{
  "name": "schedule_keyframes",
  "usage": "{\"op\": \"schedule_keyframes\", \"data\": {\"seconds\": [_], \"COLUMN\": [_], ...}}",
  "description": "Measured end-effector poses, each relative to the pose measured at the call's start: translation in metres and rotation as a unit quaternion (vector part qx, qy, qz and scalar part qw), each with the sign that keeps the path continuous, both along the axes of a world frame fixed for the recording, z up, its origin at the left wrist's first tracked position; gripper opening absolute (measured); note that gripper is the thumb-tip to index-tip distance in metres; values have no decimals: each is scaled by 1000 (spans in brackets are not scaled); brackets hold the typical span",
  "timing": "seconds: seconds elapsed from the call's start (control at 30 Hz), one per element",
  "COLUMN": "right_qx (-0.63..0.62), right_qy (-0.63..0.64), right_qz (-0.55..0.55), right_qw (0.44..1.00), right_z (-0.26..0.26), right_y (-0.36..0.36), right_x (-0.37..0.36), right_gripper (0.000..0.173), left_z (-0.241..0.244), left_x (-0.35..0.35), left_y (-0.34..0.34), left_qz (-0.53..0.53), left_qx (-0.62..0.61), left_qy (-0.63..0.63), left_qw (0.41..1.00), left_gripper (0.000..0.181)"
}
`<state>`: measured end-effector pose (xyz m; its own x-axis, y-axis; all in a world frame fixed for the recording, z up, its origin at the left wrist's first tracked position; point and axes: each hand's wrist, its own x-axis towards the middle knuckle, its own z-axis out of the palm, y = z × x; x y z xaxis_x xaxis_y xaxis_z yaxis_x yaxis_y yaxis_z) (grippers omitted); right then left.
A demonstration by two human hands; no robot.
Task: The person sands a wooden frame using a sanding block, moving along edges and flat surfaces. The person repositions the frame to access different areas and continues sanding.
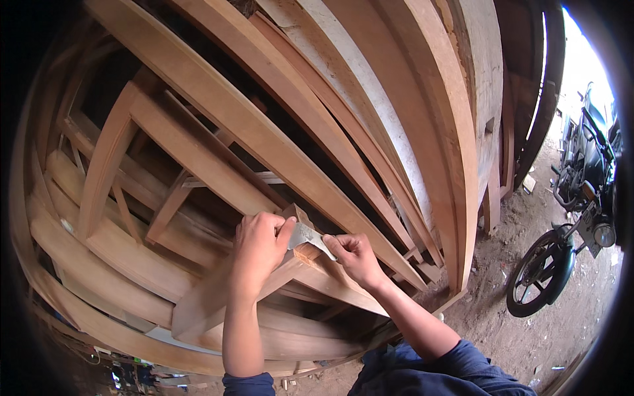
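Between my two hands stretches a pale grey, curled sheet [308,236], which looks like sandpaper. My left hand [262,242] grips its left end, thumb on top. At the other end, my right hand [352,255] pinches the sheet between thumb and fingers. The sheet bends over the corner of a wooden frame [308,253], where two smooth brown members meet and end grain shows. One thick member [213,297] runs from that corner down to the left, beneath my left forearm. Another [342,287] slopes away to the lower right.
Long wooden frames and boards [277,143] lean in a row behind the corner. More wooden frames [109,158] stand at the left. A wide weathered board [478,59] is upright farther right. A motorcycle [554,262] is parked on the dirt floor [480,336], which carries scattered scraps.
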<state>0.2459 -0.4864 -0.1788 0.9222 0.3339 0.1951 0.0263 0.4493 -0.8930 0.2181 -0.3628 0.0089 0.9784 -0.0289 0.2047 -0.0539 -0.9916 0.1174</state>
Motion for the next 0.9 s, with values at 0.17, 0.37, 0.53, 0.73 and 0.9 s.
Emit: {"op": "schedule_keyframes", "data": {"seconds": [0.17,0.37,0.53,0.73,0.9], "right_qx": [20,-25,-7,-4,8], "right_qy": [11,-31,5,-38,-18], "right_qz": [15,-44,-36,-23,-38], "right_qw": [1000,998,999,999,999], "right_z": [12,2,0,7,0], "right_y": [4,4,9,6,5], "right_x": [15,-4,5,4,-9], "right_gripper": [53,52,53,51,52], "left_z": [-2,-11,-7,-18,-13], "left_x": [-10,0,2,-7,1], "left_y": [18,8,9,23,5], "left_qz": [20,-12,-2,-5,-10], "left_qx": [-18,-5,-13,-10,-33], "left_qy": [-1,-39,-11,-60,-35], "left_qw": [1000,999,1000,998,999], "left_gripper": [46,44,44,45,45]}}
